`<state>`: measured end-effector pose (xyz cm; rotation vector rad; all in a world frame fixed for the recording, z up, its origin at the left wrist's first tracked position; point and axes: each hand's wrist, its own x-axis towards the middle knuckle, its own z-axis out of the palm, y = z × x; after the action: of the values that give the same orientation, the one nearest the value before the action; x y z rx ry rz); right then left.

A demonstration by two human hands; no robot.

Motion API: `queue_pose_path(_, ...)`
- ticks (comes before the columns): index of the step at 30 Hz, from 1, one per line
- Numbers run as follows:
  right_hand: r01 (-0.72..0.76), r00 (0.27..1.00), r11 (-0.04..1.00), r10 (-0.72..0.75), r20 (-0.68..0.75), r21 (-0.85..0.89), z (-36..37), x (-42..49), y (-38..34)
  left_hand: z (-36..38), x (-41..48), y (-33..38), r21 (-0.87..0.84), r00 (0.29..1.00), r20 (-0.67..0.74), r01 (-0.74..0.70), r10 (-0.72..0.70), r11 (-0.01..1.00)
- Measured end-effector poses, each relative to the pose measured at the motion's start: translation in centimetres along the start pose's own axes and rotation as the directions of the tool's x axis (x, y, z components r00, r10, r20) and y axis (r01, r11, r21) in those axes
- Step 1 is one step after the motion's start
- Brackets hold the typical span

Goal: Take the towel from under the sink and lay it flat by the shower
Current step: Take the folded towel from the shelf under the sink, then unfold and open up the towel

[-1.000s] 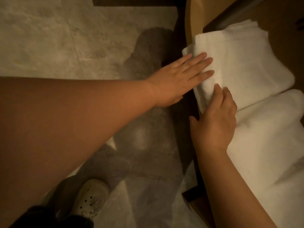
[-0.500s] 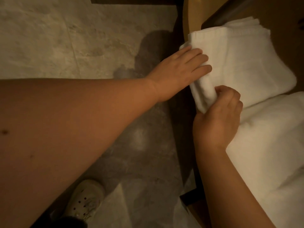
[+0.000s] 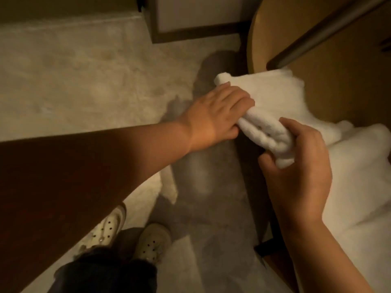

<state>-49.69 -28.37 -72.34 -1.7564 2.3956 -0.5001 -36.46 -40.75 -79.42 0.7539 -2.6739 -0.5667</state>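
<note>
A folded white towel (image 3: pixel 277 98) juts out over the front edge of the wooden shelf (image 3: pixel 342 85) under the sink. My left hand (image 3: pixel 215 115) grips its near folded edge from the left, fingers curled over the cloth. My right hand (image 3: pixel 300 166) pinches the same bunched edge from the right, thumb below and fingers on top. The towel's back half still rests on the shelf, and its edge is crumpled between both hands.
A second, larger white towel (image 3: pixel 355 187) lies on the shelf to the right, touching the first. A dark metal bar (image 3: pixel 317 34) crosses above the shelf. The stone-tile floor (image 3: pixel 84 85) lies to the left. My two pale shoes (image 3: pixel 131 235) stand below.
Both hands went from lying flat on the towel to gripping its front edge. The towel has been drawn forward off the shelf and its edge bunched up. The view has widened.
</note>
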Motion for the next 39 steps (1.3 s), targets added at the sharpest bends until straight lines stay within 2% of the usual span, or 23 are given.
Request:
queue_pose_path(3,0.047,0.998,0.996,-0.05,0.041,0.071,-2.6,0.4,-4.5,-5.9,-3.0,-0.2,0.029,0.999,-0.021,0.049,-0.048,0.998)
queue_pose_path(7,-0.048,0.995,0.926,0.013,0.097,0.374,-6.5,0.7,-11.2,-15.3,-6.6,0.9,-0.04,0.976,0.023,0.218,-0.217,0.975)
queue_pose_path(11,0.067,0.987,0.934,-0.113,0.113,0.352,-12.6,1.1,-18.3,-26.1,-10.5,2.6,0.017,0.951,-0.025,0.307,-0.307,0.951)
queue_pose_path(14,0.119,0.972,0.908,-0.19,0.141,0.402,-18.5,0.6,-23.6,-33.8,-13.9,4.3,-0.088,0.911,-0.054,0.404,-0.409,0.911)
queue_pose_path(17,0.188,0.96,0.889,-0.255,0.112,0.417,-25.6,-0.3,-27.9,-41.0,-16.5,6.6,0.017,0.915,0.041,0.401,-0.401,0.916)
queue_pose_path(20,0.2,0.959,0.859,-0.27,0.086,0.472,-33.5,-1.5,-30.9,-47.9,-17.4,10.9,0.02,0.887,-0.013,0.461,-0.461,0.887)
queue_pose_path(24,0.254,0.959,0.882,-0.283,0.015,0.396,-42.4,-4.4,-33.3,-55.7,-19.6,18.3,-0.07,0.886,-0.189,0.417,-0.423,0.906)
queue_pose_path(27,0.241,0.962,0.879,-0.274,0.021,0.411,-45.6,-6.3,-34.1,-58.8,-20.6,21.5,-0.18,0.852,-0.268,0.415,-0.45,0.892)
queue_pose_path(33,0.285,0.947,0.831,-0.322,-0.006,0.478,-51.1,-12.5,-37.0,-64.5,-25.8,27.9,-0.326,0.822,-0.319,0.372,-0.472,0.869)
queue_pose_path(36,0.337,0.938,0.808,-0.334,-0.095,0.484,-51.7,-16.3,-38.6,-65.8,-29.3,29.9,-0.411,0.802,-0.344,0.339,-0.489,0.846)
queue_pose_path(39,0.207,0.968,0.757,-0.251,-0.017,0.62,-52.1,-20.5,-41.0,-66.8,-33.5,31.2,-0.468,0.791,-0.349,0.317,-0.502,0.825)
